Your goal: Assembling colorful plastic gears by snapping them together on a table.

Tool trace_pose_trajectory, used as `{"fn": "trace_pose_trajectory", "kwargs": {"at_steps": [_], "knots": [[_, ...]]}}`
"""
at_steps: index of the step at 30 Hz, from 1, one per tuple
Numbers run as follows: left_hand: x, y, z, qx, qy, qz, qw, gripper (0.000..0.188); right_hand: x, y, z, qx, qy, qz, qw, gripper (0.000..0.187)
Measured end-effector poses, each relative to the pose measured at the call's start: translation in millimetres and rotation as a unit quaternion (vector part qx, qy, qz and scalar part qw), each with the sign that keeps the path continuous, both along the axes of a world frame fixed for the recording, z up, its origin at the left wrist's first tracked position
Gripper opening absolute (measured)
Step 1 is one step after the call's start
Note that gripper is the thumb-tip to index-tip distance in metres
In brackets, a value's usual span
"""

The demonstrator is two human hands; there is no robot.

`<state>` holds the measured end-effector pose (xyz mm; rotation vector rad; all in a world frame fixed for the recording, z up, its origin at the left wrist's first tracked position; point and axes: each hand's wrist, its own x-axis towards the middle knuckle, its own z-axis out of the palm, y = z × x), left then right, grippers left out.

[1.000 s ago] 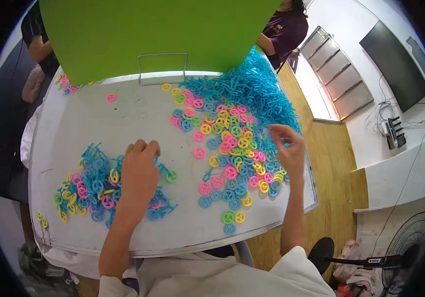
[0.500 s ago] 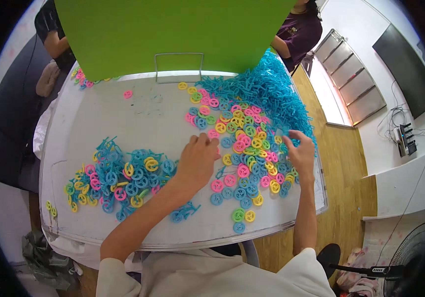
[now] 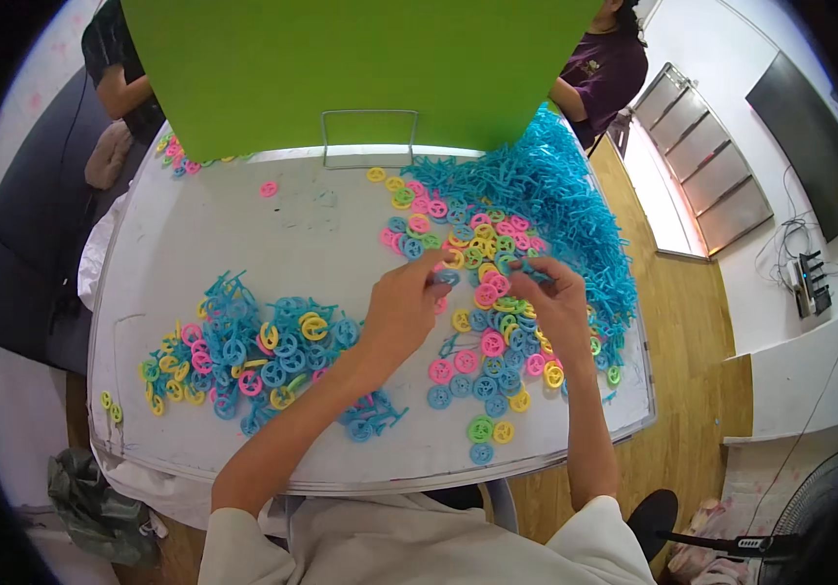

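We are looking past a white tabletop (image 3: 204, 219) at a wooden floor (image 3: 677, 351), its planks running down the right side. Beyond, a white wall (image 3: 711, 83) is carrying a flat dark panel (image 3: 809, 146), with loose cables (image 3: 797, 228) trailing below it. Bright light (image 3: 655, 197) is glaring beside a metal-framed partition (image 3: 706, 156) (the fisheye is bending every straight edge here). A black fan (image 3: 787, 546) is standing at lower right, while a large dark piece of furniture (image 3: 24, 234) is filling the left side.
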<state>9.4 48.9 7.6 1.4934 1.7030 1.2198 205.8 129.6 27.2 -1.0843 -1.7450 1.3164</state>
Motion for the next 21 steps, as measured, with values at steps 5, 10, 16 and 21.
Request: {"fn": "trace_pose_trajectory", "kwargs": {"at_steps": [5, 10, 16, 21], "knots": [[-24, -33, -7, -0.012, -0.233, -0.026, 0.972, 0.019, -33, -21, -6, 0.119, -0.040, 0.078, 0.989, 0.022], [-25, -43, -3, -0.022, -0.327, 0.014, 0.945, 0.017, -49, -40, -4, 0.249, -0.098, 0.141, 0.953, 0.025], [-22, -43, -9, -0.062, -0.266, -0.002, 0.962, 0.014, -53, -47, -11, 0.219, -0.056, 0.135, 0.965, 0.027], [-26, -39, -16, -0.076, -0.345, -0.005, 0.936, 0.005, -53, -50, -16, 0.180, -0.040, 0.128, 0.974, 0.028]]}}
